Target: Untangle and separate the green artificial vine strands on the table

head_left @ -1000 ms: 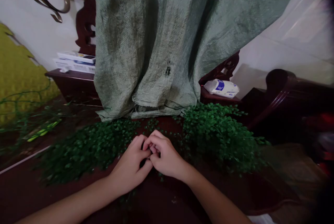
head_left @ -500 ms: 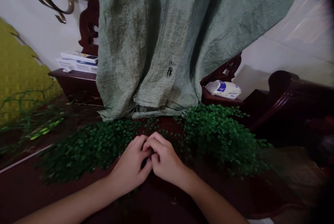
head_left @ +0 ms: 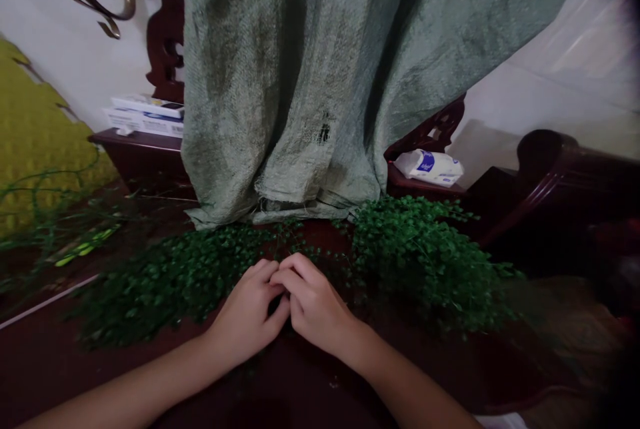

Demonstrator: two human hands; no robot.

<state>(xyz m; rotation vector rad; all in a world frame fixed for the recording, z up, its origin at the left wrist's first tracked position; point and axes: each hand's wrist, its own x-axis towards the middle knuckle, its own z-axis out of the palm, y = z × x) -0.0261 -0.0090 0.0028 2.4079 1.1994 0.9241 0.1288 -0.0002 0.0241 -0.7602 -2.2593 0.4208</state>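
My left hand (head_left: 249, 313) and my right hand (head_left: 314, 303) are pressed together on the dark wooden table (head_left: 60, 362), fingertips meeting in a pinch. Whatever they grip is hidden between the fingers. A pile of small-leaved green sprigs (head_left: 165, 282) lies just left of my hands. A fuller heap of the same green sprigs (head_left: 425, 259) lies to their right. A thin strand of the greenery runs between the two piles behind my fingers.
A large grey-green woven sack (head_left: 320, 82) hangs down behind the greenery. White boxes (head_left: 143, 115) sit on a side stand at the left, a tissue pack (head_left: 430, 167) at the right. Dark carved chairs (head_left: 550, 175) stand right; a yellow cushion (head_left: 35, 135) and loose green stems are at far left.
My hands have stayed together in almost the same spot, with the fingers shifting slightly and closing tighter. The view has wobbled a little.
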